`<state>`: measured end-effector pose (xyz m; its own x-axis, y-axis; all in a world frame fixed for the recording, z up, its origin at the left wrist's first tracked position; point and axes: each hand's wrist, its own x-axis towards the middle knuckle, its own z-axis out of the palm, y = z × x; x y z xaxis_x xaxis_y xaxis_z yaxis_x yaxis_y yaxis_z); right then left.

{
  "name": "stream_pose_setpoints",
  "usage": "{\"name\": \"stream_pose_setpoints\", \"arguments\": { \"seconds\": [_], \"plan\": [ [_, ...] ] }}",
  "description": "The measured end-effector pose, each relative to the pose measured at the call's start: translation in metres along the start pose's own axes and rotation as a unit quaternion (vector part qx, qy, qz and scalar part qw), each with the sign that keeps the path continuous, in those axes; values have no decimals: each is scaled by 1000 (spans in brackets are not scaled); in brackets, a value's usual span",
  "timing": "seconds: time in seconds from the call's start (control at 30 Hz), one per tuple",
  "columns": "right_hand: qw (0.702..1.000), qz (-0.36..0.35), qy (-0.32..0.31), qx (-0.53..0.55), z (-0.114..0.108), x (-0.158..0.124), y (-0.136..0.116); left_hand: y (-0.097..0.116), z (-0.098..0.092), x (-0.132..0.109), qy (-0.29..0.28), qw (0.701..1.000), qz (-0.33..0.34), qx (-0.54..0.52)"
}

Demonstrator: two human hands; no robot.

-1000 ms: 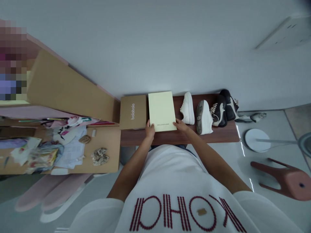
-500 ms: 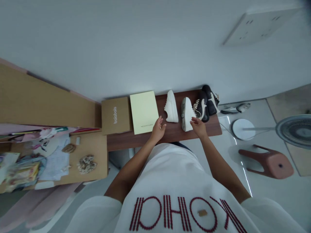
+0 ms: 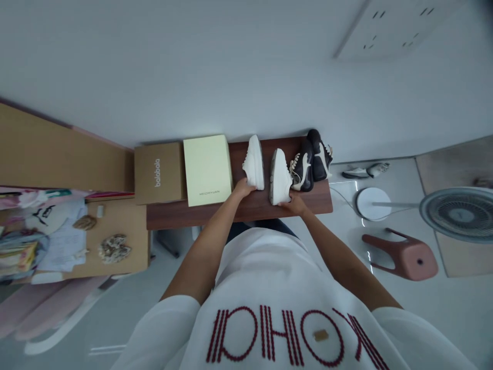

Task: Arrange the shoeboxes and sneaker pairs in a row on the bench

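Two white sneakers lie on a dark brown wooden bench (image 3: 177, 218) against the wall, toes pointing to the wall. My left hand (image 3: 244, 188) grips the heel end of the left white sneaker (image 3: 254, 163), which is tipped with its sole facing right. My right hand (image 3: 295, 204) is closed on the heel end of the right white sneaker (image 3: 282, 177), whose grey sole faces left. Beside that one, a pair of dark brown sneakers (image 3: 319, 159) with cream laces rests at the bench's right end. My fingers are partly hidden behind the heels.
A pale yellow box (image 3: 208, 167) and a brown shoebox (image 3: 159, 172) stand on the bench's left part. Farther left is a cluttered desk (image 3: 133, 257). On the right are a pink stool (image 3: 418, 259), a standing fan (image 3: 460, 215) and another shoe pair (image 3: 365, 171) on the floor.
Both hands have moved onto the heels of the white sneakers and closed on them. The left sneaker has tilted so its sole edge shows. The view has shifted slightly right.
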<state>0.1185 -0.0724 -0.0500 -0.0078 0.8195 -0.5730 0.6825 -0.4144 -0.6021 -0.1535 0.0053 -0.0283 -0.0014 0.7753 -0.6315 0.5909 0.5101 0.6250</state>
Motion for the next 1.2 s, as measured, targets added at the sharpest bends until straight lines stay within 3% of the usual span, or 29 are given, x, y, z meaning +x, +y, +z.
{"name": "stream_pose_setpoints", "arguments": {
  "seconds": [0.17, 0.33, 0.63, 0.83, 1.2],
  "plan": [
    [999, -32, -5, -10, 0, 3, 2, -2, 1, 0, -5, 1000, 16, 19],
    [989, -129, 4, -69, -4, 1, -19, 10, -2, -10, 22, 989, 80, 123],
    [928, -251, 41, -272, -18, 0, -64, 25, -7, -39, 17, 944, 155, 290],
    [891, -291, 45, -345, -14, 15, -91, 33, -4, -44, 18, 923, 165, 346],
    [876, -292, 13, -384, 9, 36, -116, 25, -4, -30, 39, 917, 159, 363]
  ]
}}
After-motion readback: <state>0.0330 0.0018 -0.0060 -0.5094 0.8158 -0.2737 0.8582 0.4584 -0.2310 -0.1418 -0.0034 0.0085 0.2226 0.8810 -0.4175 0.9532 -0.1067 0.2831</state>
